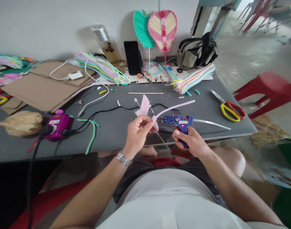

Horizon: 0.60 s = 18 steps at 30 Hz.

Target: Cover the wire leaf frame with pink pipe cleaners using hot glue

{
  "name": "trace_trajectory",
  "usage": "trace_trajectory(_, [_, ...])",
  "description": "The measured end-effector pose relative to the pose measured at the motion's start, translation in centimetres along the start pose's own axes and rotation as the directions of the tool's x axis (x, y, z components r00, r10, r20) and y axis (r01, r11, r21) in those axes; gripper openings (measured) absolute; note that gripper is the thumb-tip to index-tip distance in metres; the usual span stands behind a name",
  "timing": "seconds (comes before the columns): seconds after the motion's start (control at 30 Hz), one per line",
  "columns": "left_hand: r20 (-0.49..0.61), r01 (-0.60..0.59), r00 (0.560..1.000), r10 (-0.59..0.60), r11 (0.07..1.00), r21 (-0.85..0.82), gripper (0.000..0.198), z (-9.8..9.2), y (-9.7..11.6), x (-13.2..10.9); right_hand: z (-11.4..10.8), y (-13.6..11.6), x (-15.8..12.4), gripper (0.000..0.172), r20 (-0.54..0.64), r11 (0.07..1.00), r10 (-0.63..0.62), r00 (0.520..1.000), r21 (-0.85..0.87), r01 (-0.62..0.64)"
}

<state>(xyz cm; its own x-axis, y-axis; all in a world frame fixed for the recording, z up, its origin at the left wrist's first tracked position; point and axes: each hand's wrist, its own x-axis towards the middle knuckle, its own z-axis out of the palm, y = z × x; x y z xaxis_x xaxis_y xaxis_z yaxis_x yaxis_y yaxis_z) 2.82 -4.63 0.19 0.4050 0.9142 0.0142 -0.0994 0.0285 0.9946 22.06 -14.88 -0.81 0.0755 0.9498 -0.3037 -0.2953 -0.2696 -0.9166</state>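
At six o'clock, your left hand point(138, 135) pinches one seemingly finished pink pipe-cleaner petal point(145, 106), and your right hand point(190, 141) grips the blue glue gun point(176, 121).

glue gun point(181, 122): blue plastic, smooth and glossy
stem point(174, 107): pink chenille, soft and fuzzy like cloth
scissors point(228, 108): bare metal blades, glossy red and yellow plastic handles
cardboard point(45, 90): brown paper, matt and a little rough
table point(231, 122): grey, matt and smooth
watch point(123, 158): shiny metal links
chair point(267, 89): red plastic, smooth with soft shine
broom point(267, 132): dry straw, rough
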Motion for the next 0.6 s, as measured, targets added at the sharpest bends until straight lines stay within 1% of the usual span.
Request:
trace_trajectory(0.43, [0.009,0.009,1.0,-0.009,1.0,-0.018,0.028,0.11,0.08,-0.04,0.06,-0.27,-0.09,0.048,-0.004,1.0,0.006,1.0,-0.016,-0.006])
trace_trajectory(0.6, [0.015,-0.01,1.0,0.01,1.0,-0.008,0.03,0.04,0.01,-0.03,-0.06,-0.17,-0.11,0.048,0.003,1.0,0.002,1.0,-0.028,-0.002])
